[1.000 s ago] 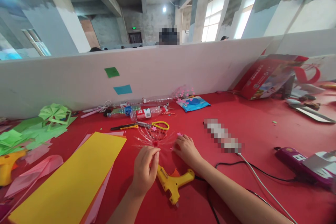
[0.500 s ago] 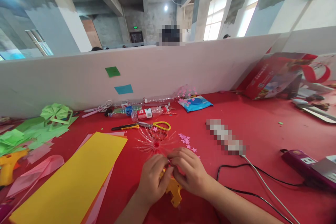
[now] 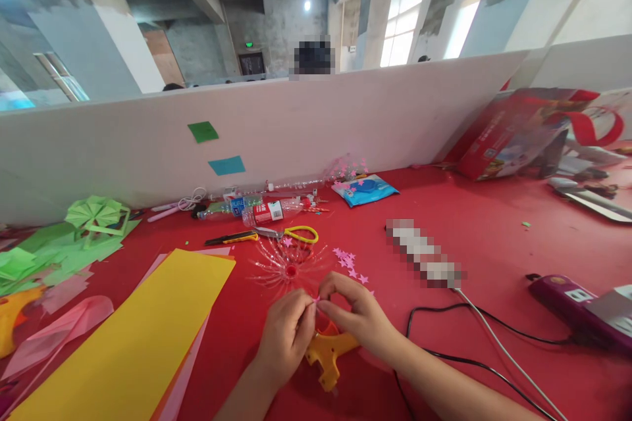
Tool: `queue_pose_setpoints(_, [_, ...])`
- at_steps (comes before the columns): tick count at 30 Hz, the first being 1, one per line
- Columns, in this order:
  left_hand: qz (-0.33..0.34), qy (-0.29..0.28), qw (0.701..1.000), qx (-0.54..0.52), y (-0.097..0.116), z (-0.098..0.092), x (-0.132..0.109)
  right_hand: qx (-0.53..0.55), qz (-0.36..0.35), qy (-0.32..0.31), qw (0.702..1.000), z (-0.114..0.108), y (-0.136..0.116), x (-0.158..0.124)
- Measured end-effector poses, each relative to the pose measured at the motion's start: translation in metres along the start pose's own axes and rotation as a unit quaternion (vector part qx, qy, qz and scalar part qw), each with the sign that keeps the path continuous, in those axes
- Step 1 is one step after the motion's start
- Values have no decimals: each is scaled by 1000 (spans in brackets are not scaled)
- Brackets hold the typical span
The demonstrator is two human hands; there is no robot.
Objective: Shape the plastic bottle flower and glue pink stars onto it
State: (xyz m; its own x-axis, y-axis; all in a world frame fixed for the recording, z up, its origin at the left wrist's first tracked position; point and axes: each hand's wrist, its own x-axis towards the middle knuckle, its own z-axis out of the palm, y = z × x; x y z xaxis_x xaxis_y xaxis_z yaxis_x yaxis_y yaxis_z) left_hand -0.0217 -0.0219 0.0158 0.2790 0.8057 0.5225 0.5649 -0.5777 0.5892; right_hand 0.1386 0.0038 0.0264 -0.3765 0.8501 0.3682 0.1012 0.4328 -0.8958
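Observation:
My left hand and my right hand meet fingertip to fingertip over the red table. Both pinch a small pink paper star, mostly covered by the fingers. Beneath them a yellow glue gun lies on the table. Just beyond my hands sits a clear plastic bottle cut into fanned strips, its red centre facing up. To its right are several loose pink stars. Yellow-handled scissors and a utility knife lie behind it.
Yellow paper and green paper cover the left side. Plastic bottles and a blue packet stand near the white partition. On the right are a black cord, a purple device and a red bag.
My right fingers have lifted and opened out a little from the left, so a bit of pink star shows between the fingertips. More of the glue gun is visible. The view has shifted slightly.

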Motion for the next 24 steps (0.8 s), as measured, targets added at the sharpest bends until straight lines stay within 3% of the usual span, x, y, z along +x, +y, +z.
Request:
queue_pose_setpoints(4, [-34,-8,998,-57,1,1,0,80,54,-17,995,-1,3,1])
queue_pose_setpoints(7, [-31,15,997,-69,-1,-1,0,54,45,-45,997,-8,-1,3])
queue_pose_setpoints(10, [-13,70,997,-41,-6,-8,-1,-62,8,-138,988,-21,-9,2])
queue_pose_setpoints(12, [-3,122,992,-15,-11,-15,0,-193,-11,-240,951,-29,-12,-1])
queue_pose_setpoints(14, [6,166,986,10,-15,-21,0,-305,-18,-295,905,-33,-13,-6])
queue_pose_setpoints(19, [-6,202,978,48,-20,-29,4,-434,-47,-313,843,-20,-6,-20])
queue_pose_setpoints(24, [-37,206,976,62,-17,-31,6,-439,-87,-302,842,-10,1,-22])
